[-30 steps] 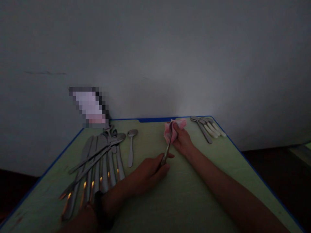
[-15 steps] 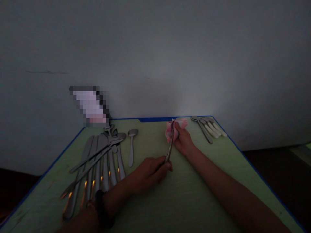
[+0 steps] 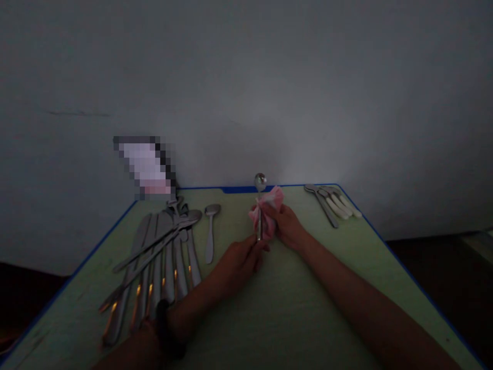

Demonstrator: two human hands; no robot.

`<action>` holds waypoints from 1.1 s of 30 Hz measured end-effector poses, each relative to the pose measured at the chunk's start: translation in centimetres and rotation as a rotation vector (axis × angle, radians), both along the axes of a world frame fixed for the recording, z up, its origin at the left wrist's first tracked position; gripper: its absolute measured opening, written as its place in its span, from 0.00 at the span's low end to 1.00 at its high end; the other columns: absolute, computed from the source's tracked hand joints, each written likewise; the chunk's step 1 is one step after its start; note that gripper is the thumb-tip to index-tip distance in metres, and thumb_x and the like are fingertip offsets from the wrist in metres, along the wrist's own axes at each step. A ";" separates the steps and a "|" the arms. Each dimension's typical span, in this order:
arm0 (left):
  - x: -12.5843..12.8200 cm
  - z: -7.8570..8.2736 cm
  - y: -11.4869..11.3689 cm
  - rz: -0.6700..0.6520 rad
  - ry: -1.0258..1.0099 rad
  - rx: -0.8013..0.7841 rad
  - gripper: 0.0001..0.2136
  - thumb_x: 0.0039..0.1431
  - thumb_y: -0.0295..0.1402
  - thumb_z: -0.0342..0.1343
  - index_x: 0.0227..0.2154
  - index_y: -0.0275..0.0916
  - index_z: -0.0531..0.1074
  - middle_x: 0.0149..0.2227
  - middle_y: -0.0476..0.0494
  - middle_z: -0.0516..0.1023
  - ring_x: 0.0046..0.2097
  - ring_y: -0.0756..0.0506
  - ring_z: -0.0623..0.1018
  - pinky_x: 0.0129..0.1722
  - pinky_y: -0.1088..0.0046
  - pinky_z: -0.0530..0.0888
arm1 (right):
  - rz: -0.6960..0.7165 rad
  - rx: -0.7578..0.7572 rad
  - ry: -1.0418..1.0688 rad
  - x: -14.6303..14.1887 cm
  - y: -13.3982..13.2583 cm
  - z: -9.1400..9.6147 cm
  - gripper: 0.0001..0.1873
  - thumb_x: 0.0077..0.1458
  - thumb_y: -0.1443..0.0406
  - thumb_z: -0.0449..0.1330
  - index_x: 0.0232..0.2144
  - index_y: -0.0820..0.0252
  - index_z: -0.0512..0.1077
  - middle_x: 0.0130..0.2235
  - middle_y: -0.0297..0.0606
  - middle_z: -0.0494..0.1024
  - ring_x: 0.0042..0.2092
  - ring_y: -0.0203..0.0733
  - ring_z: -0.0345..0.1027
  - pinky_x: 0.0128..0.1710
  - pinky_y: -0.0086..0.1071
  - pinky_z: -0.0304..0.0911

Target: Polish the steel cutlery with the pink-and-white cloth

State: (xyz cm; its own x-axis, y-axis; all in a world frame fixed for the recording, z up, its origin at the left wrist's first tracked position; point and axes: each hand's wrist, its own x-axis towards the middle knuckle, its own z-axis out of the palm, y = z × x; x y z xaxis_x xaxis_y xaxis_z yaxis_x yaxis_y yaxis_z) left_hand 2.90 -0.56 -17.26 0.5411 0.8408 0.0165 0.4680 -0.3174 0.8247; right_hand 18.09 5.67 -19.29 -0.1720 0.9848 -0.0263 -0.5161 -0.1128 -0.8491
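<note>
Over the middle of the table, my left hand (image 3: 242, 259) grips the handle end of a metal spoon (image 3: 260, 182), whose shiny bowl points up and away from me. My right hand (image 3: 288, 224) is closed on a crumpled pink cloth (image 3: 274, 198), which it presses around the spoon's handle. The cloth and fingers hide part of the handle. A short spoon (image 3: 209, 234) lies alone to the left of my hands. Left of that, several knives and long spoons (image 3: 156, 257) overlap in a spread, partly behind my left forearm.
At the far right of the table (image 3: 308, 318) lie a spoon (image 3: 327, 208) and several white-handled utensils (image 3: 338, 205). A blurred-out, screen-like object (image 3: 144, 167) leans at the back left. Blue edging runs around the tabletop, and a grey wall (image 3: 246, 92) stands behind it.
The cloth has slid from the spoon's bowl down onto its handle, baring the bowl. The spoon is now more upright, and both hands have come closer together.
</note>
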 end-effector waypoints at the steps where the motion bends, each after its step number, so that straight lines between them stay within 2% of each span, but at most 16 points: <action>1: 0.1 0.1 0.1 0.026 -0.011 -0.018 0.15 0.64 0.37 0.37 0.33 0.37 0.67 0.19 0.54 0.65 0.24 0.51 0.68 0.28 0.77 0.64 | 0.043 0.015 -0.030 -0.1 -0.2 0.1 0.16 0.42 0.59 0.65 0.33 0.65 0.74 0.30 0.38 0.79 0.28 0.36 0.70 0.30 0.29 0.64; 4: 0.2 0.7 0.1 0.050 -0.018 -0.077 0.16 0.64 0.39 0.37 0.31 0.37 0.67 0.18 0.55 0.64 0.23 0.51 0.67 0.26 0.77 0.63 | 0.034 -0.015 0.010 -0.2 -0.3 0.2 0.16 0.44 0.58 0.63 0.33 0.65 0.74 0.32 0.39 0.78 0.30 0.37 0.71 0.33 0.30 0.65; 9: 0.1 1.1 -0.3 -0.028 -0.006 -0.137 0.15 0.63 0.37 0.39 0.28 0.38 0.68 0.18 0.55 0.65 0.22 0.52 0.67 0.25 0.78 0.63 | -0.072 -0.131 0.328 0.1 0.7 0.4 0.19 0.53 0.53 0.54 0.35 0.62 0.72 0.35 0.38 0.77 0.37 0.38 0.70 0.40 0.32 0.66; 14: -0.5 1.0 -0.5 -0.070 -0.016 -0.125 0.15 0.61 0.35 0.40 0.25 0.36 0.69 0.17 0.55 0.63 0.21 0.53 0.66 0.23 0.80 0.61 | -0.201 -0.092 0.508 0.2 1.0 0.6 0.18 0.56 0.50 0.47 0.33 0.55 0.69 0.34 0.32 0.76 0.38 0.37 0.70 0.41 0.32 0.66; 19: -0.8 1.2 -0.8 -0.210 -0.009 -0.034 0.14 0.57 0.31 0.44 0.20 0.35 0.68 0.17 0.55 0.61 0.21 0.54 0.64 0.22 0.81 0.59 | -0.174 -0.124 0.466 0.4 0.5 1.2 0.17 0.55 0.52 0.49 0.31 0.56 0.70 0.31 0.32 0.77 0.35 0.36 0.70 0.38 0.30 0.66; 23: -0.7 1.3 -0.9 -0.191 0.020 -0.031 0.13 0.56 0.30 0.43 0.19 0.35 0.66 0.17 0.55 0.61 0.21 0.54 0.63 0.21 0.81 0.57 | -0.124 -0.117 0.395 0.5 0.3 1.4 0.15 0.52 0.55 0.52 0.31 0.58 0.71 0.30 0.33 0.77 0.34 0.38 0.71 0.38 0.32 0.66; 28: -0.6 1.1 -0.6 -0.202 0.040 -0.032 0.14 0.56 0.31 0.42 0.16 0.37 0.58 0.16 0.55 0.57 0.20 0.54 0.60 0.20 0.80 0.55 | -0.179 -0.185 0.372 0.1 0.6 1.0 0.09 0.52 0.64 0.53 0.29 0.60 0.72 0.25 0.31 0.76 0.28 0.35 0.70 0.37 0.30 0.67; 33: -0.8 1.1 -0.5 -0.219 0.076 -0.024 0.14 0.56 0.31 0.41 0.15 0.37 0.58 0.17 0.55 0.56 0.22 0.54 0.60 0.23 0.79 0.58 | -0.184 -0.184 0.334 -0.2 0.5 0.7 0.08 0.52 0.65 0.54 0.28 0.63 0.72 0.26 0.34 0.77 0.31 0.36 0.71 0.37 0.29 0.67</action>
